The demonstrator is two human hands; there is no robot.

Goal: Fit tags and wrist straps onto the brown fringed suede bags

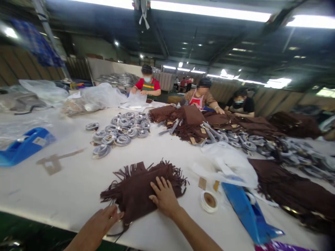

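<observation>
A dark brown fringed bag (140, 190) lies flat on the white table in front of me, its fringe spread along the far edge and both sides. My right hand (166, 198) rests palm down on the bag's right part, fingers spread. At the near left corner, my left hand (106, 219) is closed, its fingertips pinching the bag's edge beside a small gold-coloured piece. A thin dark strap hangs below that corner. What lies inside the left fingers is partly hidden.
Coiled grey straps (124, 127) lie beyond the bag. More brown bags (191, 116) are piled farther back, where several people work. Blue tape dispensers (244, 211) stand right and left. A tape roll (209, 201) and clear plastic (225, 164) lie at right.
</observation>
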